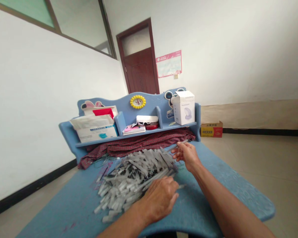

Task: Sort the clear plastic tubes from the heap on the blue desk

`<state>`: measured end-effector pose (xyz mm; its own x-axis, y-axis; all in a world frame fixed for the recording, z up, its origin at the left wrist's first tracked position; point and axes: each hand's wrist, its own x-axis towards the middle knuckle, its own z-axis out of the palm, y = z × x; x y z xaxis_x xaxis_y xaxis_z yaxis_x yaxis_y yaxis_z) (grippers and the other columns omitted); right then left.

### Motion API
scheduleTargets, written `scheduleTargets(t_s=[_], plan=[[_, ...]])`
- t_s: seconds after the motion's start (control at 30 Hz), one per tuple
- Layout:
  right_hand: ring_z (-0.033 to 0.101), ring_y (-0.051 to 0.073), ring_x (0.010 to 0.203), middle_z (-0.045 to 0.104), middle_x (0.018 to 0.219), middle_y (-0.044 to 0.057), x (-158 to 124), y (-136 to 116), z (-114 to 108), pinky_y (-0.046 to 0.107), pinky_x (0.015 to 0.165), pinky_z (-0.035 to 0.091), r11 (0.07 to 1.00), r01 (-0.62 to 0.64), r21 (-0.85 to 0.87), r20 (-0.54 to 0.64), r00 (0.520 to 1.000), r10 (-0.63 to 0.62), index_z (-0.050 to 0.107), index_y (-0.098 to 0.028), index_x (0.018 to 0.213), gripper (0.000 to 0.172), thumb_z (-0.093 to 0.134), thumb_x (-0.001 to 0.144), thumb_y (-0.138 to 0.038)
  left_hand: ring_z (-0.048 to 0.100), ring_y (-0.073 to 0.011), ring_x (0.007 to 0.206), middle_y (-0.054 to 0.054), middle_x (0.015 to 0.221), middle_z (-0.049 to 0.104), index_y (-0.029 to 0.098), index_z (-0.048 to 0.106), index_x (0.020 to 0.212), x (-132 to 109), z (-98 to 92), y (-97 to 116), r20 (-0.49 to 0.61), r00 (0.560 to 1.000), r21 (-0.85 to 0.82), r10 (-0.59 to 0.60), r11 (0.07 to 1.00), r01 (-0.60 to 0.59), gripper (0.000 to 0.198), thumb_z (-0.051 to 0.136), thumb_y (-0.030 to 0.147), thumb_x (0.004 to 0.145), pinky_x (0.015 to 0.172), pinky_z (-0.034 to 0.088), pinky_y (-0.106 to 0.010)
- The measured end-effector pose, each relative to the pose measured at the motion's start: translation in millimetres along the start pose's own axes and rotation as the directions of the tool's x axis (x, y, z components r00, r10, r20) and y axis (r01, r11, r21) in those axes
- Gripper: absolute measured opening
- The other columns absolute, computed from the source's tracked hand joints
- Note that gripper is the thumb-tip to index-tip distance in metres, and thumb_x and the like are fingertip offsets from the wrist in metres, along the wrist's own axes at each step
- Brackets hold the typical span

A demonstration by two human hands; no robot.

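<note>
A heap of thin, greyish translucent plastic sleeves [129,185], with dark pieces among them, lies on the blue table. My right hand [187,155] is at the heap's far right edge, its thumb and fingers pinched on one slim translucent stick [175,147] that points down left toward the pile. Close to the heap's near right side, my left hand [161,195] is closed, knuckles up, with its fingertips largely hidden. A pale narrow tip [181,186] shows just beyond its fingers; whether it is held cannot be made out.
Behind the heap, a red checked cloth [139,143] lies bunched under a blue shelf [164,129]. On the shelf are a mask box [96,132], booklets [134,130] and a white carton [184,110]. A yellow-red box [212,129] sits on the floor beyond the table [238,191].
</note>
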<state>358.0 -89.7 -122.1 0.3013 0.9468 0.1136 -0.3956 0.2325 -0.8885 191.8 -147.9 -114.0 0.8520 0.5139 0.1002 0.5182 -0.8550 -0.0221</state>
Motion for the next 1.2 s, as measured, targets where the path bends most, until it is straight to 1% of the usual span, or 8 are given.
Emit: scheduleTargets(t_s=[0.13, 0.37, 0.5, 0.63, 0.73, 0.9, 1.03, 1.2], plan=[[0.055, 0.012, 0.036, 0.064, 0.055, 0.002, -2, 0, 1, 0.02, 0.03, 0.036, 1.0, -0.015, -0.006, 0.016, 1.0, 0.015, 0.042, -0.02, 0.07, 0.022, 0.057, 0.072, -0.035, 0.055, -0.024, 0.087, -0.009, 0.091, 0.059, 0.016, 0.058, 0.092, 13, 4.9, 13, 0.041, 0.999, 0.071, 0.007, 0.997, -0.009, 0.017, 0.047, 0.022, 0.08, 0.073, 0.048, -0.033], [0.053, 0.012, 0.035, 0.061, 0.05, -0.001, -4, 1, 2, 0.019, 0.03, 0.036, 0.999, -0.034, -0.017, 0.022, 0.999, 0.034, 0.042, -0.02, 0.07, 0.02, 0.057, 0.072, -0.033, 0.056, -0.0267, 0.087, -0.013, 0.088, 0.058, 0.012, 0.06, 0.082, 31, 20.0, 19, 0.058, 0.998, 0.168, -0.029, 0.986, 0.019, 0.027, 0.04, 0.001, 0.067, 0.07, 0.05, -0.036], [0.053, 0.012, 0.034, 0.061, 0.05, -0.001, -3, 2, 2, 0.02, 0.03, 0.035, 0.999, -0.026, -0.019, 0.023, 0.999, 0.027, 0.042, -0.02, 0.07, 0.022, 0.059, 0.07, -0.035, 0.056, -0.0259, 0.086, -0.012, 0.087, 0.059, 0.013, 0.058, 0.083, 28, 17.7, 15, 0.044, 0.998, 0.131, -0.052, 0.99, 0.046, 0.026, 0.042, 0.002, 0.065, 0.071, 0.049, -0.035], [0.053, 0.011, 0.034, 0.062, 0.05, 0.0, -4, 1, 2, 0.019, 0.031, 0.036, 1.0, -0.007, -0.015, 0.05, 0.999, 0.008, 0.043, -0.019, 0.069, 0.023, 0.059, 0.07, -0.036, 0.057, -0.0208, 0.081, -0.008, 0.086, 0.059, 0.015, 0.056, 0.082, 12, 4.6, -1, -0.062, 0.981, -0.048, -0.183, 0.983, 0.18, 0.018, 0.041, 0.008, 0.075, 0.071, 0.045, -0.03], [0.052, 0.011, 0.034, 0.062, 0.051, 0.0, -10, -3, 3, 0.02, 0.032, 0.036, 1.0, 0.005, -0.003, 0.116, 0.993, -0.005, 0.045, -0.018, 0.068, 0.023, 0.059, 0.07, -0.037, 0.056, -0.0167, 0.072, -0.004, 0.076, 0.058, 0.016, 0.055, 0.08, -8, -4.2, -15, -0.165, 0.925, -0.312, -0.342, 0.908, 0.28, 0.014, 0.041, 0.014, 0.079, 0.065, 0.042, -0.026], [0.054, 0.013, 0.034, 0.064, 0.051, 0.001, -26, -5, 9, 0.022, 0.034, 0.038, 1.0, -0.01, 0.009, 0.295, 0.955, 0.007, 0.048, -0.018, 0.072, 0.023, 0.062, 0.068, -0.036, 0.054, -0.0135, 0.064, 0.001, 0.067, 0.055, 0.016, 0.054, 0.077, -36, -0.6, -18, -0.195, 0.768, -0.714, -0.61, 0.625, 0.315, 0.01, 0.044, 0.02, 0.077, 0.059, 0.04, -0.022], [0.055, 0.014, 0.035, 0.065, 0.052, 0.001, -36, 1, 14, 0.022, 0.036, 0.039, 0.998, 0.009, -0.055, 0.404, 0.914, 0.014, 0.049, -0.018, 0.071, 0.023, 0.062, 0.069, -0.037, 0.056, -0.0146, 0.068, 0.0, 0.07, 0.058, 0.016, 0.055, 0.079, -45, 10.9, -12, -0.181, 0.686, -0.818, -0.705, 0.495, 0.292, 0.011, 0.048, 0.024, 0.075, 0.063, 0.043, -0.023], [0.055, 0.013, 0.036, 0.066, 0.054, 0.002, -43, 6, 19, 0.022, 0.036, 0.039, 0.994, 0.048, -0.097, 0.437, 0.9, -0.001, 0.05, -0.018, 0.07, 0.02, 0.061, 0.072, -0.034, 0.058, -0.0155, 0.071, -0.002, 0.074, 0.06, 0.017, 0.054, 0.079, -49, 22.0, -9, -0.205, 0.65, -0.82, -0.732, 0.491, 0.295, 0.009, 0.05, 0.024, 0.076, 0.066, 0.044, -0.024]])
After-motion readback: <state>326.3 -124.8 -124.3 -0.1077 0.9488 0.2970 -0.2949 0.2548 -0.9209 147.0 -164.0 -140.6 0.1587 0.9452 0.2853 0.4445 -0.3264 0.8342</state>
